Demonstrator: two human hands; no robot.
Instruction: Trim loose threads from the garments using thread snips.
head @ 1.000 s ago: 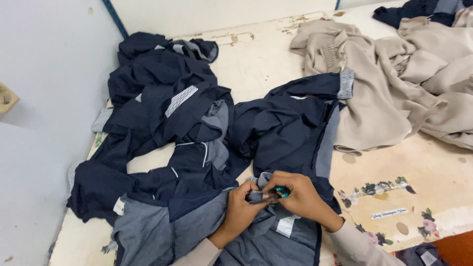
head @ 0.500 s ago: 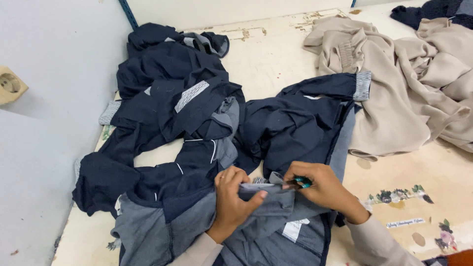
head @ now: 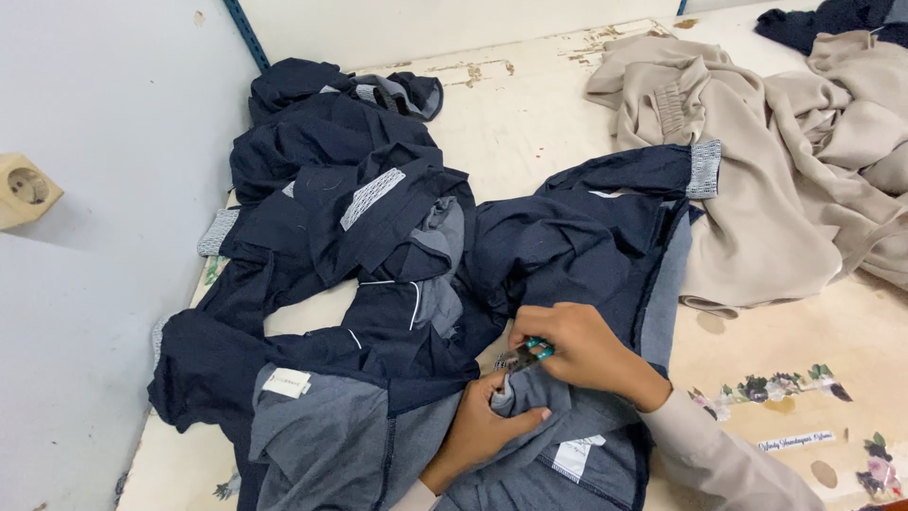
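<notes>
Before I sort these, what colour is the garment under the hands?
Dark navy garment, grey inside; head view.

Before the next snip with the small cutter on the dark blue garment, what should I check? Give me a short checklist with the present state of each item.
1. Right hand grips the small teal-handled cutter: ok.
2. Left hand pinches the grey fold of the navy garment just under the cutter tip: ok.
3. Left fingers away from the blades: not ok, they lie very close.
4. The thread or spot to cut is visible: cannot tell, too small.
5. Fabric flat around the work spot: not ok, it is bunched.
6. Beige garments apart from the work spot: ok.
</notes>
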